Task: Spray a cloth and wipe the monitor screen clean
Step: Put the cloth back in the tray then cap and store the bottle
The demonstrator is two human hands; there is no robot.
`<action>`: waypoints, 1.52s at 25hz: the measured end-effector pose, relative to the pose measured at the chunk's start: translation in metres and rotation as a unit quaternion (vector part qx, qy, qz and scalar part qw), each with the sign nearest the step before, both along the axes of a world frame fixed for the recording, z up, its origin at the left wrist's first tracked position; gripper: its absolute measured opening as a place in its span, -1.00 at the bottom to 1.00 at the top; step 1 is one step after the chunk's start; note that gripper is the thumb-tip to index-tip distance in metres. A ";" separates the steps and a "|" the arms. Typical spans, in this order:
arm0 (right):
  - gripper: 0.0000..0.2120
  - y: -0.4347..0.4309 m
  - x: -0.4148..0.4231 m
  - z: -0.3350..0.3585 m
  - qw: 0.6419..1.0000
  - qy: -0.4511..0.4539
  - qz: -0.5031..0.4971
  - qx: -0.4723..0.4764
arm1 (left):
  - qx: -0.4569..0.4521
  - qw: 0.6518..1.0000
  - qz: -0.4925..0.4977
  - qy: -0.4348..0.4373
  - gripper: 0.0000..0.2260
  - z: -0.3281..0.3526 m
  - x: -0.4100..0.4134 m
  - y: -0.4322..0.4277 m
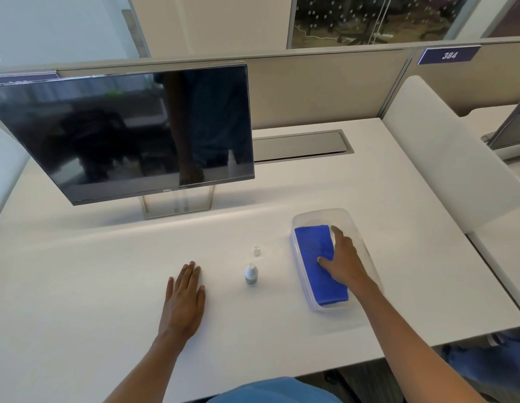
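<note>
A folded blue cloth (314, 257) lies inside a clear plastic tray (357, 228) at the right of the white desk. My right hand (344, 261) rests on the cloth's right edge, thumb on top and fingers along its side; whether it grips the cloth I cannot tell. A small white spray bottle (250, 274) stands uncapped in the middle of the desk, with its clear cap (256, 250) just behind it. My left hand (183, 301) lies flat on the desk, left of the bottle, holding nothing. The dark monitor (122, 132) stands on its stand at the back left.
A grey cable hatch (302, 145) is set into the desk behind the tray. A beige partition (325, 88) runs along the back. A frosted divider (445, 158) borders the right side, with another monitor stand (509, 135) beyond it.
</note>
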State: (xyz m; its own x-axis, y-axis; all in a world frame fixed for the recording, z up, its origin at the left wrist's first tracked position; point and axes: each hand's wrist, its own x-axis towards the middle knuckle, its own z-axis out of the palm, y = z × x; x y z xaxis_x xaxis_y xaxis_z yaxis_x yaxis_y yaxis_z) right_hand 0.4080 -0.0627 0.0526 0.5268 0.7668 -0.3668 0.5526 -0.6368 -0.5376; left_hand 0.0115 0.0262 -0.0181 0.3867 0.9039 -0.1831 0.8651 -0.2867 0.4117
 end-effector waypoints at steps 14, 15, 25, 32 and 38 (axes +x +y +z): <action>-0.40 -0.005 -0.019 -0.012 0.988 -0.092 0.116 -0.034 | -0.004 0.998 -0.008 0.068 -0.42 -0.006 0.003 -0.009; -0.43 -0.006 -0.020 -0.011 0.989 -0.097 0.107 -0.024 | -0.006 0.998 -0.008 0.066 -0.43 -0.006 0.003 -0.008; -0.81 -0.010 -0.048 0.014 0.971 -0.127 -0.015 0.203 | -0.007 0.998 -0.024 0.052 -0.42 -0.004 -0.005 -0.007; -0.86 0.008 -0.078 0.037 0.942 -0.130 0.004 0.310 | 0.003 0.999 -0.023 0.044 -0.43 0.000 -0.003 -0.008; -0.87 0.030 -0.104 0.033 0.940 -0.111 0.071 0.314 | 0.018 0.999 -0.021 0.042 -0.45 0.005 0.006 -0.009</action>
